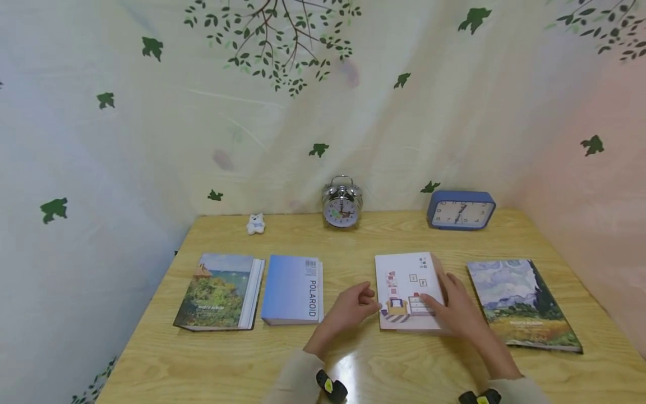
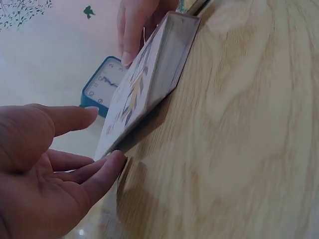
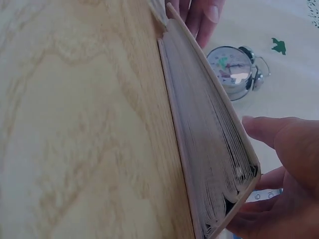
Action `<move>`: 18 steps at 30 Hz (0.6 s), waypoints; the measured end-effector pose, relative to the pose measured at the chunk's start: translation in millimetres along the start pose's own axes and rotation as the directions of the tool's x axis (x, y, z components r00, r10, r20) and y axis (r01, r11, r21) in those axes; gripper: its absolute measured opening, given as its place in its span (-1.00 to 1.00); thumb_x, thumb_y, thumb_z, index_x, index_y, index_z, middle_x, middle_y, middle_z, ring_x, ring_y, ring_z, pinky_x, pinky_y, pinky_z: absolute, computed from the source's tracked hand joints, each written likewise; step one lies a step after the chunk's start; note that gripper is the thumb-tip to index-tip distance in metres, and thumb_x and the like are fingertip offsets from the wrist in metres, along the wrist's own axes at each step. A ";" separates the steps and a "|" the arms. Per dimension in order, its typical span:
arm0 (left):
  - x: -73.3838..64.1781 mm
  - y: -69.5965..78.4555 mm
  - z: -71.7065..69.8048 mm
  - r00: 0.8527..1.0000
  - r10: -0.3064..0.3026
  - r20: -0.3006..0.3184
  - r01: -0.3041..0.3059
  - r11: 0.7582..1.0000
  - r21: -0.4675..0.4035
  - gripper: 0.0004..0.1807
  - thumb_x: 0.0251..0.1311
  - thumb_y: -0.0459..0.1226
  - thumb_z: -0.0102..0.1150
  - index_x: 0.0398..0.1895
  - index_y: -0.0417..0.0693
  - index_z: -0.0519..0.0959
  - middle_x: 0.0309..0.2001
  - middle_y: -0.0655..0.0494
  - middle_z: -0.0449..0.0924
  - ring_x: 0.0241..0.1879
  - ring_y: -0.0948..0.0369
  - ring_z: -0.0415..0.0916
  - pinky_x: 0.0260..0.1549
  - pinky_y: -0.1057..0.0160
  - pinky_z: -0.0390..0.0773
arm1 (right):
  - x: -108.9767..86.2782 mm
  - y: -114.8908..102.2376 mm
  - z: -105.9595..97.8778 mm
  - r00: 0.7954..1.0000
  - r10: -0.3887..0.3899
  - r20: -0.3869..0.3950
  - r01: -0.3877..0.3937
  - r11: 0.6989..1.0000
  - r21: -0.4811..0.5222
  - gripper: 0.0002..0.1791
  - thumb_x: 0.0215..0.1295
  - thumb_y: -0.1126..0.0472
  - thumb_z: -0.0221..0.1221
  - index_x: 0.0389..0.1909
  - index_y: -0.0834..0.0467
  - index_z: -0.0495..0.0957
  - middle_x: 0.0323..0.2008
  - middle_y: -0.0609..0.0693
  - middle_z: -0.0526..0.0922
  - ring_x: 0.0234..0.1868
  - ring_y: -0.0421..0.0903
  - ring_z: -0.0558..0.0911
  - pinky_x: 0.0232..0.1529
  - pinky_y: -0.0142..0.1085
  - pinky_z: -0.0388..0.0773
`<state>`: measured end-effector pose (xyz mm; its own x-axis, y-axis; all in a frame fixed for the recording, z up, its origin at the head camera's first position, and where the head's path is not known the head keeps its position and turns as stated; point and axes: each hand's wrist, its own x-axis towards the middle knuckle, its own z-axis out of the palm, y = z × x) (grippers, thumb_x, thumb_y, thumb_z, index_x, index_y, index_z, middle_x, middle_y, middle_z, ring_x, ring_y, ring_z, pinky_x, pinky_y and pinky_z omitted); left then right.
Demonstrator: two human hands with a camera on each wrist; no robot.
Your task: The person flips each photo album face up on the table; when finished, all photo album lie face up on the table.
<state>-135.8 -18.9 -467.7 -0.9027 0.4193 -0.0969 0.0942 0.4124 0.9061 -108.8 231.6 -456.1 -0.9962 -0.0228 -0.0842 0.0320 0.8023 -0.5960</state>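
Observation:
A white photo album (image 1: 404,275) with a drawing of an armchair and a drawer chest lies in front of me. My right hand (image 1: 460,310) holds its right side, thumb over the cover and fingers along the spine. In the right wrist view the album's stacked pages (image 3: 199,119) show between its covers. My left hand (image 1: 349,308) is at the album's left edge; in the left wrist view its fingertips (image 2: 117,158) meet the cover's edge, while the thumb stands apart above it. Right of the right hand lies a landscape-painting photo album (image 1: 520,303).
Left of my hands lie a blue POLAROID album (image 1: 290,289) and a seaside-painting photo album (image 1: 217,292). Along the wooden table's (image 1: 202,359) back stand a small white bear figure (image 1: 255,224), a silver twin-bell alarm clock (image 1: 342,210) and a blue clock (image 1: 461,211), before a printed curtain.

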 end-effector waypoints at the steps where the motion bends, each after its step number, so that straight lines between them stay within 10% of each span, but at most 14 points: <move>1: 1.0 -0.1 3.9 1.000 0.005 0.001 -0.005 1.000 -0.004 -0.42 0.19 -0.30 0.25 0.23 -0.41 0.36 0.00 -0.10 0.61 -0.07 0.14 0.62 -0.07 0.31 0.59 | -0.4 1.5 0.7 1.000 0.012 0.009 -0.012 1.000 -0.001 -0.03 0.36 -0.23 0.02 0.48 0.33 -0.12 0.38 0.56 -0.09 0.32 0.53 0.05 0.22 0.36 0.13; 8: 7.8 2.8 23.8 0.999 0.004 -0.032 -0.004 1.000 0.012 -0.81 0.16 -0.37 0.23 -0.14 -0.15 0.60 -0.33 0.15 0.60 -0.36 0.40 0.46 -0.35 0.46 0.51 | -2.7 8.7 1.6 1.000 -0.004 -0.021 0.004 1.000 0.016 -0.16 0.44 -0.16 -0.08 0.45 0.37 -0.02 0.34 0.51 0.11 0.31 0.48 0.16 0.21 0.29 0.22; 18: 8.6 5.5 31.0 0.998 -0.008 -0.070 0.017 0.993 0.119 -0.45 0.18 -0.30 0.27 0.23 -0.30 0.44 -0.24 0.09 0.49 -0.28 0.35 0.39 -0.29 0.46 0.50 | -5.9 15.3 4.4 0.996 0.092 -0.020 -0.082 0.952 0.294 -0.15 0.40 -0.26 -0.10 0.50 0.17 -0.05 0.40 0.35 0.16 0.35 0.32 0.24 0.24 0.17 0.30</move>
<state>-130.0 12.0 -476.3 -0.9306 0.3582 -0.0754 0.1286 0.5128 0.8488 -102.1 241.4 -468.2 -0.9904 0.0632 -0.1226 0.1362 0.5904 -0.7956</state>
